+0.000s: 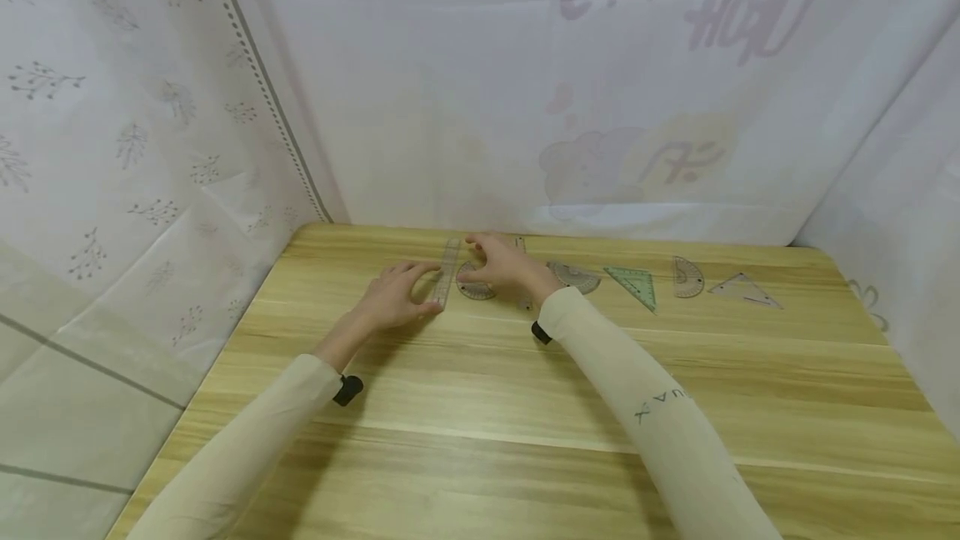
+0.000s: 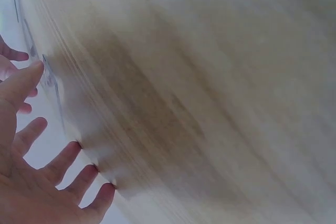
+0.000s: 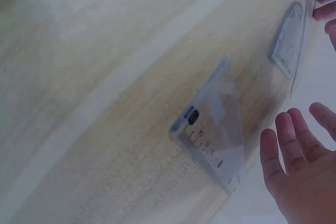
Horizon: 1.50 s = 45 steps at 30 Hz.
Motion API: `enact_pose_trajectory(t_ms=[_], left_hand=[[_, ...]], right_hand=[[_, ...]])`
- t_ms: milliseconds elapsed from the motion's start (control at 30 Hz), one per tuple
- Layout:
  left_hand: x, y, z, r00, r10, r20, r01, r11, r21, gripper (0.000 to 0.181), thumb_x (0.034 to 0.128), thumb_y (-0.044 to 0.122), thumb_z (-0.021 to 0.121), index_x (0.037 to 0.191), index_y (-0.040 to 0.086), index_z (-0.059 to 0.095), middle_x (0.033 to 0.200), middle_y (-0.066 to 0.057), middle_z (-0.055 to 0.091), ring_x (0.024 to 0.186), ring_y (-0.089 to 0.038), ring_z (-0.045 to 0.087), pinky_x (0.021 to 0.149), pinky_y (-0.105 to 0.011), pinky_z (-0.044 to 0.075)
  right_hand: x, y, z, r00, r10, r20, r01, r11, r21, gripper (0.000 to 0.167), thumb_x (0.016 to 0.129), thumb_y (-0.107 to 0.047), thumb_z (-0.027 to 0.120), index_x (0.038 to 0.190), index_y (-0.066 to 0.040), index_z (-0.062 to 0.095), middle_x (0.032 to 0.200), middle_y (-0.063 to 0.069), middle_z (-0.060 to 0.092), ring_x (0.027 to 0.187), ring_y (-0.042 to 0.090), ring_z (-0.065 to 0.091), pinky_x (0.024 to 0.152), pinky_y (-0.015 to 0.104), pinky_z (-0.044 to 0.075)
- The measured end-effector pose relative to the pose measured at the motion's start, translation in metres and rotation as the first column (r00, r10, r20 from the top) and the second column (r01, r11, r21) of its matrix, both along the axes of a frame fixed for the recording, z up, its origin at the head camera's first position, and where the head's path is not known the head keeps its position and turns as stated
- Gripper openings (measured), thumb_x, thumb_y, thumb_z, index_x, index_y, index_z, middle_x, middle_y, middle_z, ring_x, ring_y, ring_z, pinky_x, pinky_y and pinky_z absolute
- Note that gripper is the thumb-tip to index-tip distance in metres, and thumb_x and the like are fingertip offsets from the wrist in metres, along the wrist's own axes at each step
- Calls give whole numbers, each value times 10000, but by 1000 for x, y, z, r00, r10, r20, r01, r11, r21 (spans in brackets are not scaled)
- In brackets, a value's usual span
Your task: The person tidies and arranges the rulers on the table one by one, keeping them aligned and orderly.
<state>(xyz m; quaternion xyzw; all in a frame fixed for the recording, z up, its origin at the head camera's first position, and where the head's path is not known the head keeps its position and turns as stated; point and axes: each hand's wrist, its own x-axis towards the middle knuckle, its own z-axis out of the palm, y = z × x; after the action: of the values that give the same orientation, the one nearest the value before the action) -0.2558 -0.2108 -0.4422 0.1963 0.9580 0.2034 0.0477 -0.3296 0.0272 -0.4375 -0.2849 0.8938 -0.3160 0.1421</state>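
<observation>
A clear straight ruler [image 1: 447, 273] lies upright on the table in the head view. My left hand [image 1: 393, 297] is at its left side, thumb and index fingertip at or near its edge, fingers spread. In the left wrist view the fingers of the left hand [image 2: 47, 182] reach toward the tabletop. My right hand [image 1: 506, 263] hovers between a small clear protractor [image 1: 476, 290] and a second clear ruler [image 1: 525, 304], partly covering both. In the right wrist view the right hand [image 3: 299, 166] has loosely extended fingers beside that ruler [image 3: 215, 129], holding nothing; the protractor [image 3: 290, 38] lies farther off.
Rightward along the row lie a larger protractor [image 1: 576, 277], partly behind the right wrist, a green set square [image 1: 636, 285], another protractor [image 1: 687, 277] and a clear set square [image 1: 744, 290]. The wooden table [image 1: 480, 432] meets a white printed cloth [image 1: 450, 107] behind.
</observation>
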Motion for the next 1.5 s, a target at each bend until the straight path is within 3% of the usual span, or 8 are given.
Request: enact_pose_trajectory(t_ms=[800, 1200, 1500], left_hand=[[-1, 0, -2, 1000, 11, 5, -11, 1000, 5, 709, 912, 367, 785, 1509, 147, 472, 1501, -204, 421, 1331, -488, 372, 998, -716, 310], [-1, 0, -2, 1000, 26, 0, -26, 1000, 3, 696, 908, 377, 789, 1489, 139, 490, 1479, -191, 427, 1301, -470, 396, 992, -704, 318], [-1, 3, -1, 999, 36, 28, -36, 999, -4, 701, 906, 391, 787, 1473, 94, 502, 1477, -202, 429, 1306, -481, 392, 1025, -694, 294]], right_hand=[[-6, -9, -1, 1000, -6, -26, 6, 1000, 11, 799, 934, -356, 765, 1532, 8, 380, 1440, 195, 452, 1296, 308, 477, 1034, 410, 435], [-12, -13, -4, 998, -15, -55, 18, 999, 47, 807, 929, -423, 753, 1534, -27, 394, 1396, 152, 495, 1247, 275, 505, 1015, 425, 440], [-18, -15, -4, 998, -27, -52, 30, 998, 54, 805, 915, -378, 783, 1517, -1, 405, 1399, 167, 514, 1274, 302, 492, 1046, 414, 416]])
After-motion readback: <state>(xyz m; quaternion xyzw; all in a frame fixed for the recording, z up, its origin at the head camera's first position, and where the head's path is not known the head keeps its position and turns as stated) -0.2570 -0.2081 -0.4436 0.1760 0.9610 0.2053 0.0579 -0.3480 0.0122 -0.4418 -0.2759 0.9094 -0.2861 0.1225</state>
